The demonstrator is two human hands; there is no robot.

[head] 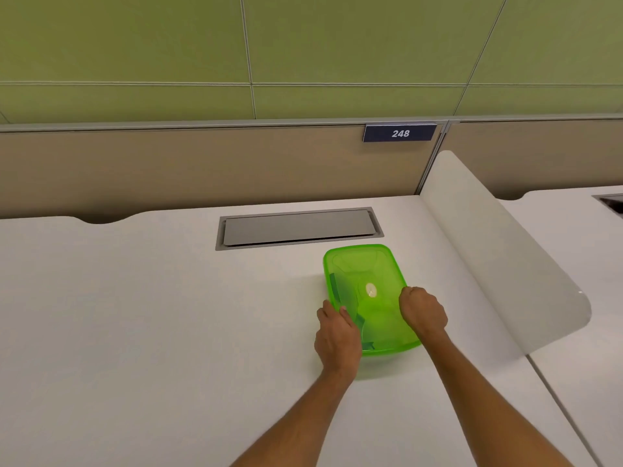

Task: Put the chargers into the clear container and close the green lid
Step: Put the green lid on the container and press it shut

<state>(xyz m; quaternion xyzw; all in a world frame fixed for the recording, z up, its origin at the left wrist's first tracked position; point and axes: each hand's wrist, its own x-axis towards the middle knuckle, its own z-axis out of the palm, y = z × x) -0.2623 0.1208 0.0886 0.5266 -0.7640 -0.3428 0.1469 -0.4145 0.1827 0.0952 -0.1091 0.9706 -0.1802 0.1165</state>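
Observation:
A translucent green lid (364, 274) lies on top of the clear container on the white desk, right of centre. Dark shapes, likely the chargers (338, 288), show dimly through the lid near its left side. A small white round spot sits at the lid's middle. My left hand (337, 335) grips the lid's left near edge, fingers curled over the rim. On the right edge my right hand (423, 313) presses with its fingers closed around the rim. The container's walls are mostly hidden under the lid and my hands.
A grey cable hatch (298, 227) is set into the desk just behind the container. A white curved divider panel (499, 251) rises at the right. A beige partition with a "248" sign (400, 133) stands at the back.

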